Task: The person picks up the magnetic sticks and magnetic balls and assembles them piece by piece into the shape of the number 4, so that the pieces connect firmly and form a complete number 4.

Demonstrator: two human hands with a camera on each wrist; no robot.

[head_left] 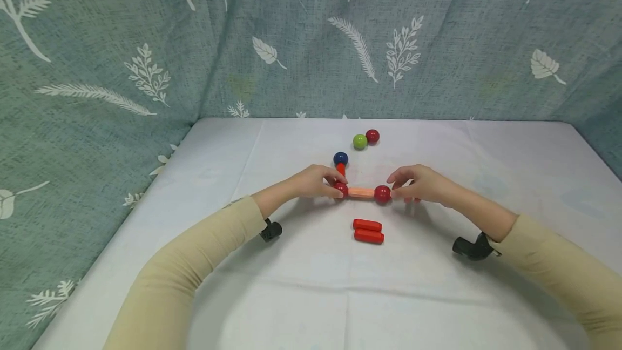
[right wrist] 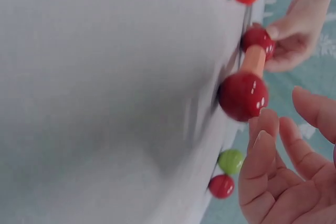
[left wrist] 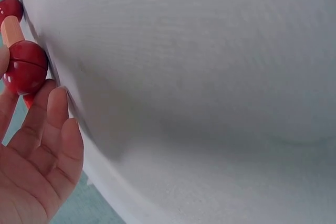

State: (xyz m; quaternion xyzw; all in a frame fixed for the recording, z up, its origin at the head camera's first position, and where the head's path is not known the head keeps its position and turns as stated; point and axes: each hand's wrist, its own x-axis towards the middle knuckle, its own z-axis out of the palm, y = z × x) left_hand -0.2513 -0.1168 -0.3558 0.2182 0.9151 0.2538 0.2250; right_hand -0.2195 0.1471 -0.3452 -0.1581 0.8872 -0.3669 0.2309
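**Left hand [head_left: 316, 181] pinching ball at peach rod [head_left: 361, 193], right hand [head_left: 421, 183] loose at other end**

Left hand: narrow grip, thumb and fingers pinching the left red ball [head_left: 342, 190], which sat at the peach rod's left end. Right hand: partly spread, thumb apart from the fingers, nothing gripped. Its fingertips were right by the right red ball [head_left: 382, 194], at the peach rod's right end; couldn't tell if they touched it.

Peach rod lay crosswise on the tabletop [head_left: 389, 307], one ball at each end. An upright-running red rod [head_left: 341, 169] led from its left end away from the person, with the blue ball [head_left: 340, 159] at the far tip. Two spare red rods [head_left: 368, 236] lay side by side on the peach rod's near side. Green ball [head_left: 360, 141] and far red ball [head_left: 372, 136] sat together well beyond it.

Pose: forearms in tan sleeves [head_left: 204, 247] angled in from near left and near right of the peach rod. Black cameras [head_left: 473, 248] hung at both wrists. Leaf-print cloth [head_left: 311, 69] stood behind the peach rod, past the tabletop's far edge.
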